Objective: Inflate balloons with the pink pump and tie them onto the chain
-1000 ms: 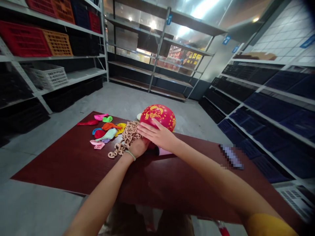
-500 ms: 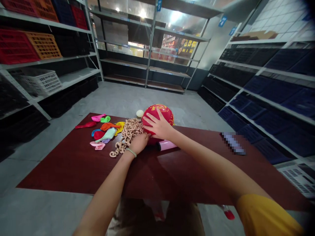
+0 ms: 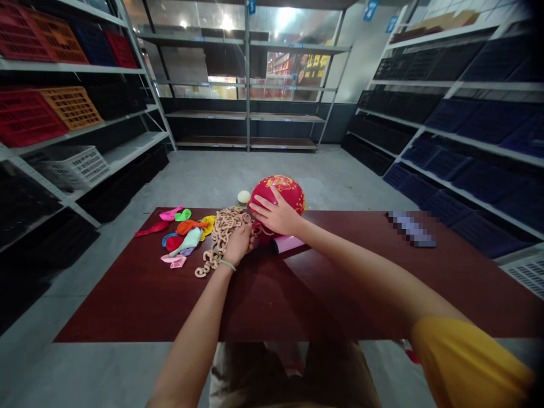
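Note:
A round, inflated red balloon (image 3: 285, 190) with yellow printing stands at the far edge of the dark red table. My right hand (image 3: 278, 215) lies over its near side, fingers spread and flat against the rubber. Just below and to the left, my left hand (image 3: 238, 243) is closed, its fingertips turned towards the balloon's underside; what they pinch is hidden. Beside and behind that hand is a heap of beige chain links (image 3: 227, 224), with a short tail lying towards me. A pink cylinder with a black end (image 3: 289, 243) lies partly under my right forearm.
Several limp balloons in mixed colours (image 3: 182, 235) lie on the table's left (image 3: 127, 294). A pale round object (image 3: 243, 197) sits beyond the chain. A blurred-out item (image 3: 411, 229) lies at the right. Shelving with crates (image 3: 70, 107) stands on the left, more racks right and ahead.
The view has shifted slightly. My left hand has turned a little, and a bit of chain shows between my hands. My right hand stays spread on the balloon.

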`<action>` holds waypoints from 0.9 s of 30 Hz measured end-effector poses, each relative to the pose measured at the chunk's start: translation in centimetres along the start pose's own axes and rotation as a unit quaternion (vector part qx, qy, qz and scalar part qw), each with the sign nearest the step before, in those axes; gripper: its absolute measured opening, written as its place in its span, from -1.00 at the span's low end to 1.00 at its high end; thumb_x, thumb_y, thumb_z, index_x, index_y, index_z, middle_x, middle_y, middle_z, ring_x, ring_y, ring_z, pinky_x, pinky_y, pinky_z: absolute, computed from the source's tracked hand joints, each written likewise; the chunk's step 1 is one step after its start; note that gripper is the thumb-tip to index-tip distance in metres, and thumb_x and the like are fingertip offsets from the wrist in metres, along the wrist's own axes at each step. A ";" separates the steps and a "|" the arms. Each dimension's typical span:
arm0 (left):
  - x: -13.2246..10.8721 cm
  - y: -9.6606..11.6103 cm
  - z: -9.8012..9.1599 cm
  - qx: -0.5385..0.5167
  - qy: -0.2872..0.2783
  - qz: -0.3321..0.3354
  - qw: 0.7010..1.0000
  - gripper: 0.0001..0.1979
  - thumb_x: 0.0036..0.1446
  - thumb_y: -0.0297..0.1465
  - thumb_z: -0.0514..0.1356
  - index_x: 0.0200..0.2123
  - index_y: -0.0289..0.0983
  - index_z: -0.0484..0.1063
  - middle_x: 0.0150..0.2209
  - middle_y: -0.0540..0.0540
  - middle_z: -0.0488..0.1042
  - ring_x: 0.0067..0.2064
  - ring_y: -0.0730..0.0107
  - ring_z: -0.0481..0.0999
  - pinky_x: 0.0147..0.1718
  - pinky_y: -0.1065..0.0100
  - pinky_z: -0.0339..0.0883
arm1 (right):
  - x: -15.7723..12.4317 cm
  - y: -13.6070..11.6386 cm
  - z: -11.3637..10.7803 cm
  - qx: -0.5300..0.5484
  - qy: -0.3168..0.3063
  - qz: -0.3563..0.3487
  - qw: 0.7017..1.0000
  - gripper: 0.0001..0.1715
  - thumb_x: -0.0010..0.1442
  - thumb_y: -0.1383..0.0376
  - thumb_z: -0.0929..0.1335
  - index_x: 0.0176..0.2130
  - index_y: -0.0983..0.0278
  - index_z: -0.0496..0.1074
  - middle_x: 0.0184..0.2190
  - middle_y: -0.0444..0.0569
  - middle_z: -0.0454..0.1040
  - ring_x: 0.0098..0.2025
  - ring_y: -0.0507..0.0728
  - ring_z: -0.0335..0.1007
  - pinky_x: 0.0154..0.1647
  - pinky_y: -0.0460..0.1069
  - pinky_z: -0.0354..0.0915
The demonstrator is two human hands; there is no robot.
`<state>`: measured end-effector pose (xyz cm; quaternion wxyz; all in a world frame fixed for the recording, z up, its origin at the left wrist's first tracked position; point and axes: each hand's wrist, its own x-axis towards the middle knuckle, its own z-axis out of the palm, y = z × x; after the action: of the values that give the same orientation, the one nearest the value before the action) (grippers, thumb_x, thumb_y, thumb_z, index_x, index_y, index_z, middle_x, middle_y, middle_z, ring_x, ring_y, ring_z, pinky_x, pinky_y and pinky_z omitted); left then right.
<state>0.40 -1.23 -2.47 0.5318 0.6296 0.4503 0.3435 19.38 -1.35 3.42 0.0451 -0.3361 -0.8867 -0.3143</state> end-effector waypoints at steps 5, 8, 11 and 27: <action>0.1 -0.2 0.0 -0.140 -0.050 -0.095 0.984 -0.66 0.16 -0.09 0.16 -0.36 -0.28 0.33 -0.54 0.04 0.37 -0.65 0.62 0.23 -0.67 0.54 0.02 | -1.2 0.7 -0.9 -0.023 -0.015 -0.004 1.000 -0.61 0.35 0.35 0.22 0.09 0.17 0.43 0.28 -0.07 0.29 0.36 0.30 0.04 0.32 0.54 -0.14; 0.3 -0.3 -0.4 -0.143 -0.080 -0.103 0.981 -0.65 0.08 -0.11 0.25 -0.37 -0.31 0.38 -0.60 0.07 0.33 -0.67 0.64 0.23 -0.66 0.55 0.04 | -1.8 1.0 -1.2 -0.019 -0.022 0.000 1.000 -0.60 0.34 0.36 0.23 0.11 0.11 0.41 0.27 -0.12 0.30 0.37 0.26 0.02 0.32 0.52 -0.13; 0.3 -0.3 -0.6 -0.140 -0.085 -0.095 0.982 -0.65 0.07 -0.11 0.26 -0.37 -0.31 0.39 -0.61 0.07 0.32 -0.67 0.63 0.23 -0.66 0.55 0.05 | -2.0 1.2 -1.4 -0.018 -0.022 -0.003 1.000 -0.58 0.35 0.38 0.21 0.14 0.13 0.38 0.29 -0.10 0.28 0.38 0.26 0.01 0.33 0.52 -0.15; 1.8 -2.1 -1.2 0.006 0.195 0.021 0.980 -0.76 0.17 -0.19 0.16 -0.34 -0.26 0.38 -0.46 -0.05 0.54 -0.54 0.44 0.44 -0.53 0.44 0.28 | -2.0 -0.6 -1.0 0.112 -0.091 -0.010 0.990 -0.63 0.35 0.40 0.20 0.01 0.15 0.47 0.14 -0.07 0.44 0.23 0.10 0.24 0.25 0.15 0.15</action>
<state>-0.48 0.95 -4.39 0.4221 0.5632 0.5344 0.4681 20.41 -3.42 3.28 -0.0012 -0.3473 -0.9199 -0.1822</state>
